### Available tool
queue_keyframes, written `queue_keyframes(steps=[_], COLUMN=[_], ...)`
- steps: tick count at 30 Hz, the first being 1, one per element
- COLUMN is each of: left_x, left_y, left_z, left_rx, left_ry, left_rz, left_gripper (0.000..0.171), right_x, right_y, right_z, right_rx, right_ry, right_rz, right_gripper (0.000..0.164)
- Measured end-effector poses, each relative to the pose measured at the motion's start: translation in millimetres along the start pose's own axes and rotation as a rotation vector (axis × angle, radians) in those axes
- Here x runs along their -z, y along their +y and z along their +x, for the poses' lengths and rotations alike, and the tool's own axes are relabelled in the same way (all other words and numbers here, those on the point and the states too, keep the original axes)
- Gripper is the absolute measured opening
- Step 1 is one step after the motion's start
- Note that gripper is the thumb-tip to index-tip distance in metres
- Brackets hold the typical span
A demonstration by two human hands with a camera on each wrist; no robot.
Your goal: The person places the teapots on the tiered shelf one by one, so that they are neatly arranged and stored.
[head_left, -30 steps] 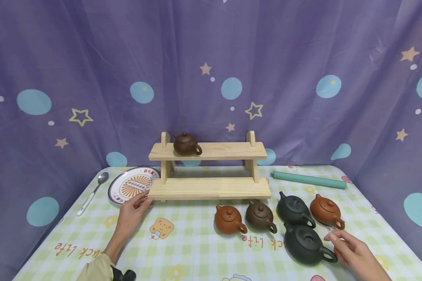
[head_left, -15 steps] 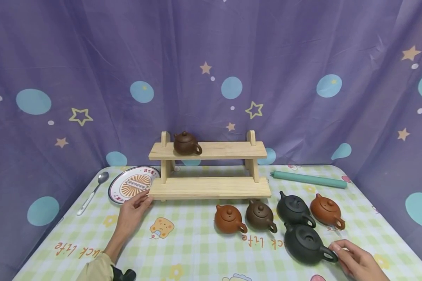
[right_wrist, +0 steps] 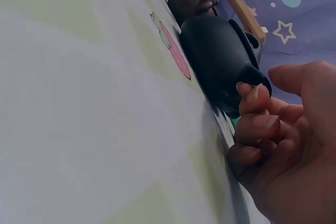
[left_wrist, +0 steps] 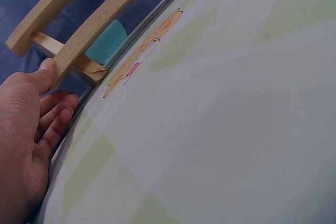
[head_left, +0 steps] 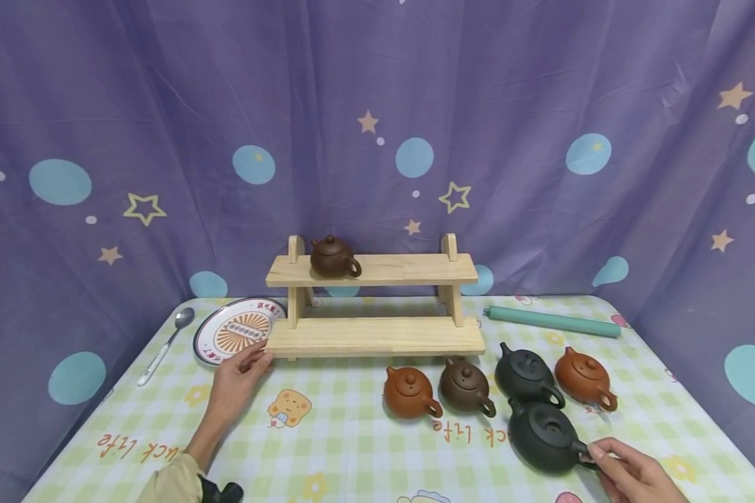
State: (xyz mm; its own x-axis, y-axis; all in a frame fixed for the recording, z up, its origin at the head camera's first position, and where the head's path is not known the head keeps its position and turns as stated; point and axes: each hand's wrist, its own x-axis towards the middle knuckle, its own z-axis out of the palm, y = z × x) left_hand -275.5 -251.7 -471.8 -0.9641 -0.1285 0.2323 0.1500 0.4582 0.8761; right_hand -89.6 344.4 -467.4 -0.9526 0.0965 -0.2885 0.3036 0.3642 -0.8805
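Note:
My left hand (head_left: 239, 381) grips the left end of the lower board of a two-tier wooden shelf (head_left: 377, 335). In the left wrist view its thumb (left_wrist: 47, 66) lies on the board end, fingers curled below. At the right, my right hand (head_left: 632, 471) pinches the handle of the nearer black teapot (head_left: 544, 436), which stands on the table. In the right wrist view a fingertip (right_wrist: 257, 95) hooks the handle, the thumb opposite. Beside it stand another black teapot (head_left: 523, 374), orange teapots (head_left: 584, 377) (head_left: 409, 392) and a brown teapot (head_left: 464, 385).
A dark brown teapot (head_left: 332, 258) sits on the upper board, towards the left. A patterned plate (head_left: 217, 332) and a spoon (head_left: 166, 346) lie left of the shelf. At the back right lies a green rolled stick (head_left: 554, 320). A purple curtain (head_left: 377, 84) hangs behind the checked tablecloth (head_left: 352, 454).
My right hand has moved down and slightly left onto the black teapot's handle and now holds it. The left hand, shelf and teapots have stayed in place.

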Motion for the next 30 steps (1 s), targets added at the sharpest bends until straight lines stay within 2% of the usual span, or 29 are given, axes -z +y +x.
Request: queue_keyframes(steps=[12,21,30], left_x=[-1.0,-1.1,-1.0], left_y=[-1.9,-1.2,0.1], left_z=[-0.2,-0.3,0.1], left_rx=[0.008,0.011,-0.005], left_ry=[0.002,0.0,0.005], left_rz=[0.004,0.006,0.004], left_gripper=[0.048,0.047,0.046], right_x=[-2.9,-9.1,-8.6], right_y=[-1.8,-7.9,-2.6], right_z=[0.8,2.8,4.7], right_rx=[0.047,-0.059,-0.073], right_ry=[0.016,0.111,0.12], right_rz=[-0.09,-0.127,-0.144], right_gripper=[0.031,0.03,0.036])
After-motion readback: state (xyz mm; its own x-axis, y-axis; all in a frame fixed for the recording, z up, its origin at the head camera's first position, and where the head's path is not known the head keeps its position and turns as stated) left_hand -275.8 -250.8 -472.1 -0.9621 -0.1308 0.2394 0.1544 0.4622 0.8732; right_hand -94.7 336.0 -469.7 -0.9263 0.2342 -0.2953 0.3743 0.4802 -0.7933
